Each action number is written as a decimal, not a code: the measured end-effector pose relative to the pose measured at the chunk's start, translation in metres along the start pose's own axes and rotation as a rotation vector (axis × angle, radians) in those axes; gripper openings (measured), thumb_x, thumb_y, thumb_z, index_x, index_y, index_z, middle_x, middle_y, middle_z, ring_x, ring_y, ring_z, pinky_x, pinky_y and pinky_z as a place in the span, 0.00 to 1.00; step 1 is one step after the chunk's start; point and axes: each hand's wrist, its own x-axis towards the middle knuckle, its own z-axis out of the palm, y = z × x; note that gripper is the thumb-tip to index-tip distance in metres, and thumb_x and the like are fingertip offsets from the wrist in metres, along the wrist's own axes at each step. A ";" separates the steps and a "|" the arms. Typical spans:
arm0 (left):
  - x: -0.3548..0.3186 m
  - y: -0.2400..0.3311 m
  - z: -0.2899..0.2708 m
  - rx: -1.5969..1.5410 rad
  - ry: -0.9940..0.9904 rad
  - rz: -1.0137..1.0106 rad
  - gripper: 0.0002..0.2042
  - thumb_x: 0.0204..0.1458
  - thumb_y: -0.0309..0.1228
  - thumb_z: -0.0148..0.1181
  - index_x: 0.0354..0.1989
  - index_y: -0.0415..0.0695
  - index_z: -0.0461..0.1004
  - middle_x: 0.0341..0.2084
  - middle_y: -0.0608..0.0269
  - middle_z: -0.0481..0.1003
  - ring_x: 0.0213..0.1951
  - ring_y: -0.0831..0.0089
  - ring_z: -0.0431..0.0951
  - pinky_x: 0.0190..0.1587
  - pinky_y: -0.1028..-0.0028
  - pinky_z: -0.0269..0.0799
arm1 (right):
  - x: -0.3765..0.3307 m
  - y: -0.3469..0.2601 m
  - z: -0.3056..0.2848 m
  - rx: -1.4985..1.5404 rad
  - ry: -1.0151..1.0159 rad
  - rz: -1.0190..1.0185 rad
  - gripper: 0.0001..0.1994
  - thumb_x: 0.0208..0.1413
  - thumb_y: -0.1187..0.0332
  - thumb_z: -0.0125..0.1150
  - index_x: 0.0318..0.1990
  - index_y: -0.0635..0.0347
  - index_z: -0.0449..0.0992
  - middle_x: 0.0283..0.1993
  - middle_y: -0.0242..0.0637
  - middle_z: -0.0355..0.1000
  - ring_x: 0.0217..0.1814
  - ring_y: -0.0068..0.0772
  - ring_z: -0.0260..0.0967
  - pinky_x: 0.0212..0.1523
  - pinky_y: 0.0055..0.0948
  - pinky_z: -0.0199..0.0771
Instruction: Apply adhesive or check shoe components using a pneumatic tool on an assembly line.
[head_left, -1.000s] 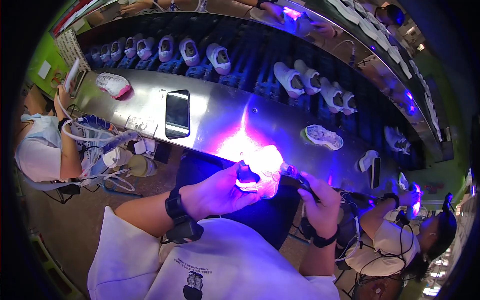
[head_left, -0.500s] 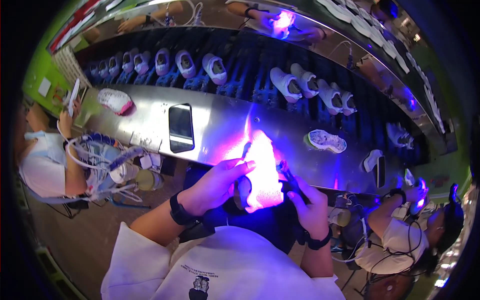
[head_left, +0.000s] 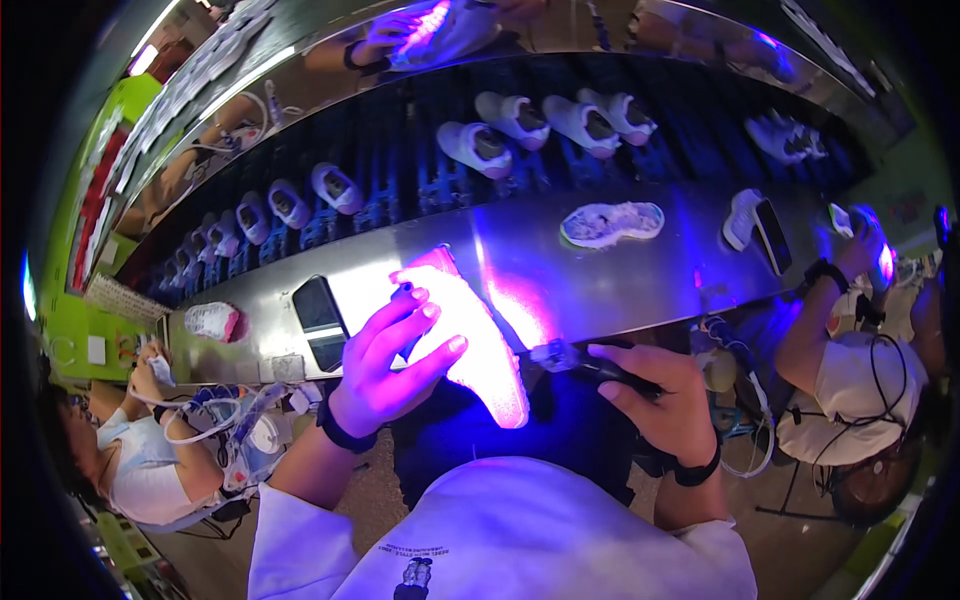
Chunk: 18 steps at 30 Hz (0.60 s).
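my left hand (head_left: 385, 370) has a glowing shoe (head_left: 478, 345) in its grip, the fingers (head_left: 425, 368) spread and bent over the side nearest my left; the thumb is out of my sight. the shoe is held up in front of me across the near edge of the metal bench (head_left: 660, 270), its far end over the metal and its near end above my dark lap (head_left: 570, 435). the light on it is so strong, white in the middle and pink to violet round the rim, that i can't make out much of its surface. my right hand (head_left: 660, 400) is closed round the dark handle of a brush (head_left: 602, 367), and the bristles (head_left: 548, 356) sit just beside the shoe's right edge; whether they touch it i can't tell.

near my left hand a black phone (head_left: 320, 322) lies on the bench, and farther left there is a white and pink sole (head_left: 212, 321). ahead and to my right lies a pale sole (head_left: 612, 224), well apart from the brush. beyond the bench, pale shoes (head_left: 475, 148) stand along a dark conveyor (head_left: 400, 185). one co-worker (head_left: 160, 465) sits off to my left, another (head_left: 850, 390) to my right.
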 end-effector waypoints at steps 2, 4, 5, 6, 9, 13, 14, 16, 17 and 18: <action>0.008 0.003 0.004 0.057 -0.038 0.103 0.22 0.43 0.22 0.73 0.49 0.57 0.84 0.51 0.56 0.76 0.53 0.53 0.80 0.54 0.60 0.84 | 0.001 -0.002 -0.007 -0.024 0.028 -0.038 0.20 0.53 0.74 0.72 0.55 0.57 0.82 0.32 0.38 0.74 0.28 0.29 0.67 0.30 0.28 0.68; 0.014 0.006 0.007 0.063 -0.036 0.130 0.21 0.46 0.22 0.72 0.49 0.59 0.84 0.52 0.57 0.76 0.53 0.54 0.80 0.53 0.60 0.84 | 0.004 -0.006 -0.013 -0.073 0.035 -0.063 0.20 0.52 0.74 0.72 0.54 0.56 0.82 0.31 0.37 0.73 0.26 0.31 0.65 0.29 0.29 0.66; 0.018 0.008 0.008 0.058 -0.048 0.171 0.21 0.46 0.22 0.72 0.49 0.59 0.84 0.52 0.57 0.76 0.54 0.55 0.80 0.53 0.60 0.84 | 0.003 -0.006 -0.016 -0.071 0.034 -0.060 0.20 0.52 0.74 0.72 0.54 0.56 0.82 0.31 0.37 0.73 0.26 0.31 0.65 0.29 0.29 0.66; 0.021 0.010 0.006 0.063 -0.054 0.214 0.21 0.45 0.22 0.72 0.49 0.59 0.84 0.52 0.57 0.76 0.54 0.55 0.79 0.54 0.60 0.84 | 0.003 -0.007 -0.017 -0.081 0.040 -0.069 0.20 0.51 0.74 0.72 0.54 0.56 0.83 0.30 0.37 0.73 0.25 0.30 0.65 0.28 0.29 0.66; 0.030 0.013 0.003 0.101 -0.036 0.275 0.21 0.45 0.23 0.72 0.49 0.59 0.85 0.50 0.58 0.76 0.52 0.56 0.80 0.54 0.60 0.84 | 0.003 -0.006 -0.019 -0.094 0.026 -0.098 0.20 0.51 0.74 0.73 0.53 0.56 0.83 0.28 0.36 0.71 0.23 0.30 0.64 0.26 0.29 0.64; 0.030 0.018 -0.004 0.131 -0.069 0.321 0.18 0.49 0.28 0.71 0.49 0.60 0.84 0.51 0.57 0.76 0.52 0.56 0.80 0.54 0.57 0.84 | -0.007 0.003 -0.018 -0.083 0.002 -0.113 0.20 0.48 0.74 0.75 0.51 0.55 0.84 0.25 0.35 0.69 0.21 0.30 0.63 0.24 0.29 0.62; 0.030 0.020 -0.005 0.129 -0.083 0.318 0.18 0.48 0.26 0.72 0.48 0.59 0.84 0.54 0.55 0.74 0.54 0.53 0.78 0.54 0.56 0.84 | -0.010 0.004 -0.017 -0.074 -0.003 -0.131 0.20 0.48 0.74 0.75 0.51 0.55 0.84 0.25 0.35 0.69 0.21 0.30 0.63 0.24 0.29 0.62; 0.026 0.022 -0.006 0.150 -0.076 0.317 0.18 0.49 0.28 0.72 0.49 0.60 0.84 0.52 0.57 0.75 0.54 0.54 0.78 0.55 0.55 0.83 | -0.017 0.009 -0.015 -0.038 -0.014 -0.124 0.20 0.45 0.74 0.75 0.50 0.54 0.85 0.24 0.36 0.69 0.21 0.30 0.63 0.23 0.29 0.62; 0.024 0.021 -0.008 0.162 -0.071 0.311 0.17 0.49 0.28 0.72 0.48 0.60 0.84 0.52 0.57 0.75 0.54 0.54 0.78 0.55 0.55 0.83 | -0.018 0.011 -0.014 -0.022 -0.024 -0.122 0.20 0.44 0.74 0.76 0.50 0.55 0.85 0.24 0.38 0.70 0.22 0.31 0.65 0.24 0.30 0.62; 0.022 0.021 -0.010 0.173 -0.066 0.305 0.17 0.48 0.28 0.73 0.48 0.60 0.84 0.52 0.57 0.75 0.54 0.54 0.78 0.56 0.55 0.83 | -0.019 0.014 -0.014 -0.014 -0.025 -0.143 0.20 0.44 0.74 0.76 0.50 0.55 0.85 0.24 0.38 0.70 0.22 0.31 0.65 0.24 0.30 0.62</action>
